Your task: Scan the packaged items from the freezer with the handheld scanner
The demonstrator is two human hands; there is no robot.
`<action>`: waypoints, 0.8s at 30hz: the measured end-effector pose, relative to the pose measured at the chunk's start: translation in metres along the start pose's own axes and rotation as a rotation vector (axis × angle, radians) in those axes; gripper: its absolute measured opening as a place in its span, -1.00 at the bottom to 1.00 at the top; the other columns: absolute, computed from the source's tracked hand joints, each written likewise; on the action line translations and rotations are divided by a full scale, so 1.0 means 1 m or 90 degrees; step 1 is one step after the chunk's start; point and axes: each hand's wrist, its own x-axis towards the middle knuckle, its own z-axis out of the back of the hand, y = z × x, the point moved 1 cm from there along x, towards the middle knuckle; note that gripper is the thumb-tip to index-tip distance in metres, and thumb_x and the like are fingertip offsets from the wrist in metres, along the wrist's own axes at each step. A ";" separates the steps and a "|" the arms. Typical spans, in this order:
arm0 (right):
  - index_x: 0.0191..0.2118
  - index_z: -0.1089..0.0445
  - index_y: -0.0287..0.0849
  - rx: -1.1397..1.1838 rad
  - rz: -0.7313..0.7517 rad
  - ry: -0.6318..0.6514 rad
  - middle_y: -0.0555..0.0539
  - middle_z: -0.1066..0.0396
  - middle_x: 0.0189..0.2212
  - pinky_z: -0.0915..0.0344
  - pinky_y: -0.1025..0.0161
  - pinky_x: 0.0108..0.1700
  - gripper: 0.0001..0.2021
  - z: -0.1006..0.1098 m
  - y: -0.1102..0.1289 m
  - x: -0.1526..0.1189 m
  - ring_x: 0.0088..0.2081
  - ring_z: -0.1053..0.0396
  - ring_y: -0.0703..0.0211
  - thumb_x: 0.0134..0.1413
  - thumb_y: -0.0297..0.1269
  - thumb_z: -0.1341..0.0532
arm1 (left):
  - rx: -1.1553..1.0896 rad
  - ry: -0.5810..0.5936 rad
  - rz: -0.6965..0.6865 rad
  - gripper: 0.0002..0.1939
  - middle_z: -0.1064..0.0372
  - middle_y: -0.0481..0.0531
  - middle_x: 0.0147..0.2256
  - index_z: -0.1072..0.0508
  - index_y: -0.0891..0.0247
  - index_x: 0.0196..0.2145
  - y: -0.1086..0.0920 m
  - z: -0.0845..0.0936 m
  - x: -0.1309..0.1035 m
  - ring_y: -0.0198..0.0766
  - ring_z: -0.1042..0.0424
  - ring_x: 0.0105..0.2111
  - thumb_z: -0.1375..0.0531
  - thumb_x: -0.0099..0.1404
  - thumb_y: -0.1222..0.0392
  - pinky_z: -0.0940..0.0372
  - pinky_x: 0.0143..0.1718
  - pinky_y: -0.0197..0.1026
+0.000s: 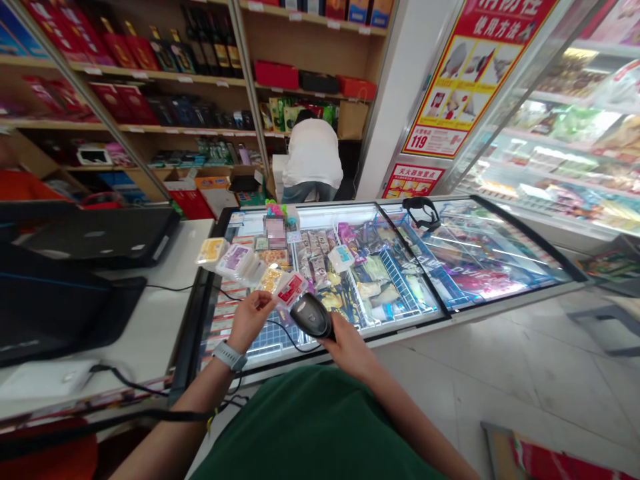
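In the head view my right hand (345,341) is wrapped around the handle of a black barcode scanner (311,316), its head tilted toward a flat pack with a red label (291,289). My left hand (253,317), with a grey watch on the wrist, pinches the near edge of that pack. Just behind it lies a clear pack with yellow contents (273,280). Stacked packs with a purple label (235,260) and a yellow pack (211,251) lie farther left on the freezer's glass top. A white pack with a teal label (342,258) lies to the right.
Beneath the packs is a glass-topped chest freezer (410,320) holding bagged goods. A black strap-like object (423,213) rests on its far edge. A dark laptop-like device (100,237) sits on the left counter. A person in white (314,157) bends beyond the freezer. The scanner's cable crosses the glass.
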 end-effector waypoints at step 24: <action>-0.12 -0.28 -0.16 -0.013 0.005 -0.011 -0.11 -0.38 -0.18 -0.24 0.15 -0.05 -0.74 -0.008 -0.010 0.005 -0.10 -0.35 0.05 0.03 -0.45 -0.22 | -0.025 -0.110 0.182 -0.64 -0.50 -0.02 -0.48 -0.47 0.29 -0.42 0.031 0.027 0.030 -0.35 -0.38 -0.55 -0.38 -0.04 -0.05 -0.22 -0.53 -0.31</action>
